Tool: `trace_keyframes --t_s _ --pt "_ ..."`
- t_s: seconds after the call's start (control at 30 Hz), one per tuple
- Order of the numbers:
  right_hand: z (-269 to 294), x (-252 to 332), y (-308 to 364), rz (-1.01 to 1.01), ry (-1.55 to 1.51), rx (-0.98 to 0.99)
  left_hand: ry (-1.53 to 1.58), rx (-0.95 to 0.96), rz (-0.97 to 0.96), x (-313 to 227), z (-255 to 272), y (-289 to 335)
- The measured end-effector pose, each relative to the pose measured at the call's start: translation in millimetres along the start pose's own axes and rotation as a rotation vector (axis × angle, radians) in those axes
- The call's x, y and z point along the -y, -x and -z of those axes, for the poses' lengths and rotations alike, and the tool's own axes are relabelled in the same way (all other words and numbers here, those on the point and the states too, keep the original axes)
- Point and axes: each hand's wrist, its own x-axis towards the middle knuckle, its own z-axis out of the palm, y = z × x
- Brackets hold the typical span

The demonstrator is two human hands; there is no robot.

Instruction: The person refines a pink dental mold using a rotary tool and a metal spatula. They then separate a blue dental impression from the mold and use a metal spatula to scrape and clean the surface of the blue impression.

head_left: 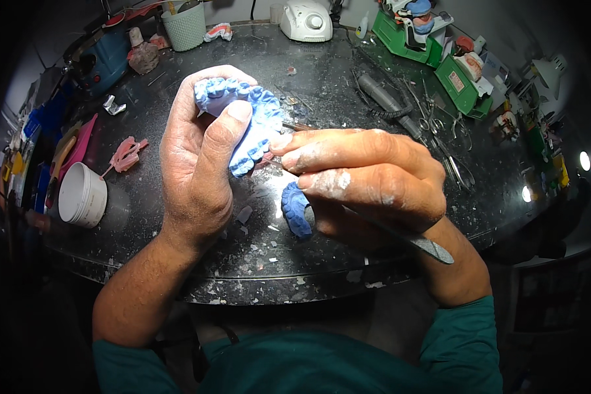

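Note:
My left hand (194, 157) grips a blue plaster dental cast (264, 110), its thumb pressed on the inner side and its row of teeth facing up. Close to the cast's right edge, my right hand (381, 180) is closed around a slim metal spatula (433, 249). The rounded end of this tool sticks out below the hand; its other end, near the cast, is mostly hidden by my fingers. A second, darker blue dental cast (294, 213) shows just under the right fingers, partly covered by them. White dust coats both hands.
Plaster chips litter the dark bench (243, 269). At left stand a white tub (83, 195) and a pink moulded piece (129, 154). A grey handpiece (381, 95) and scissors (430, 119) lie at right. Green bins (463, 85), a white control box (306, 21) and a basket (184, 27) stand behind.

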Motion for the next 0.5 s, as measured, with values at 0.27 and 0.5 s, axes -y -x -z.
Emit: trace_keyframes --t_s 0.27,0.5 --pt "2.2 1.9 -1.8 -0.034 -0.014 0.025 -0.03 -0.001 -0.056 1.8 0.0 -0.7" --pt "3.6 1.6 -0.8 -0.053 -0.016 0.043 0.037 0.015 -0.04 -0.9 -1.5 0.6"
